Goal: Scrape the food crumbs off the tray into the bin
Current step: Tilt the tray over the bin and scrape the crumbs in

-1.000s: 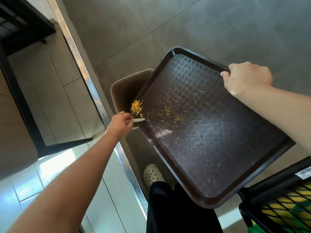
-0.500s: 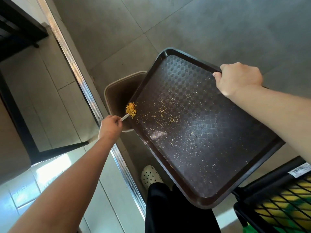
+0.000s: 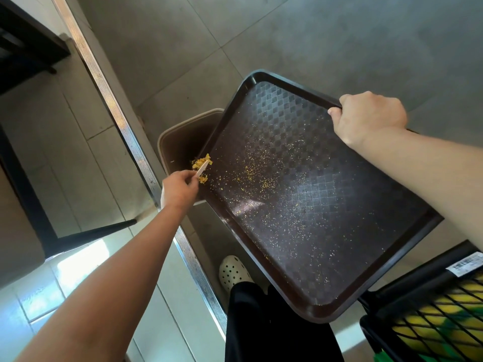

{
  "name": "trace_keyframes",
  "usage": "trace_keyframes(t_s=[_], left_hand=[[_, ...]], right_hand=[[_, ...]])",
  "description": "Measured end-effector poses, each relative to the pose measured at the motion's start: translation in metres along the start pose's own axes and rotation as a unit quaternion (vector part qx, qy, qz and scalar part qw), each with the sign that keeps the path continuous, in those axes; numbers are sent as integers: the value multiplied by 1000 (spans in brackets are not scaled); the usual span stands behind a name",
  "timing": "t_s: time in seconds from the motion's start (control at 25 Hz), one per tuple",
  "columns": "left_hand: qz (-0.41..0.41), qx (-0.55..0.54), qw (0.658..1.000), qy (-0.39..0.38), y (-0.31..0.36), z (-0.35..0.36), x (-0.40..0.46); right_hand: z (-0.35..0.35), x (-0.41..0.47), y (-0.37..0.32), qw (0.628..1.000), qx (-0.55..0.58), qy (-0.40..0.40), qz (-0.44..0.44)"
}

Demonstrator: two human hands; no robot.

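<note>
Yellow crumbs (image 3: 200, 163) lie beside left hand (image 3: 179, 190) pinching scraper (image 3: 202, 168); right hand (image 3: 369, 117) grips tray (image 3: 313, 205).

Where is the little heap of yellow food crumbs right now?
In the head view, the heap of yellow food crumbs sits at the dark brown plastic tray's left edge, over the beige bin, beside the pale scraper stick.

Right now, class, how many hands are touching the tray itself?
1. The right hand grips the tray by its far rim. The left hand holds only a scraper, whose tip is at the crumb pile on the tray's edge over the bin.
</note>
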State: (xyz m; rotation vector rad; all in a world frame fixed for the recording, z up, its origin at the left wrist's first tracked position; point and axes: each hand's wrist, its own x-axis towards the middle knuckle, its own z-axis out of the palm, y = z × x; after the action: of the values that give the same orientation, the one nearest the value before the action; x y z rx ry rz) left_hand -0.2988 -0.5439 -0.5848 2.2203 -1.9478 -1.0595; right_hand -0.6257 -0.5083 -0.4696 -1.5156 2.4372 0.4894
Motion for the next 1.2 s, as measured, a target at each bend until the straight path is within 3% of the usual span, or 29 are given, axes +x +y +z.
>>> trace_keyframes(t_s=[0.32, 0.52, 0.72, 0.96, 1.08, 1.2], left_hand=[[-96, 10, 995, 17, 9, 8, 3], [-30, -18, 999, -11, 13, 11, 2], [-80, -14, 997, 13, 5, 5, 1], [-66, -64, 996, 9, 30, 13, 13], [-117, -61, 991, -1, 21, 11, 11], [-104, -36, 994, 8, 3, 5, -8]], right_hand=[[2, 1, 0, 1000, 1, 2, -1], [0, 2, 0, 1000, -6, 3, -3], [0, 2, -1, 1000, -4, 5, -3], [1, 1, -5, 1000, -6, 0, -6], [1, 1, -6, 1000, -11, 3, -4], [-3, 2, -7, 1000, -13, 7, -3]])
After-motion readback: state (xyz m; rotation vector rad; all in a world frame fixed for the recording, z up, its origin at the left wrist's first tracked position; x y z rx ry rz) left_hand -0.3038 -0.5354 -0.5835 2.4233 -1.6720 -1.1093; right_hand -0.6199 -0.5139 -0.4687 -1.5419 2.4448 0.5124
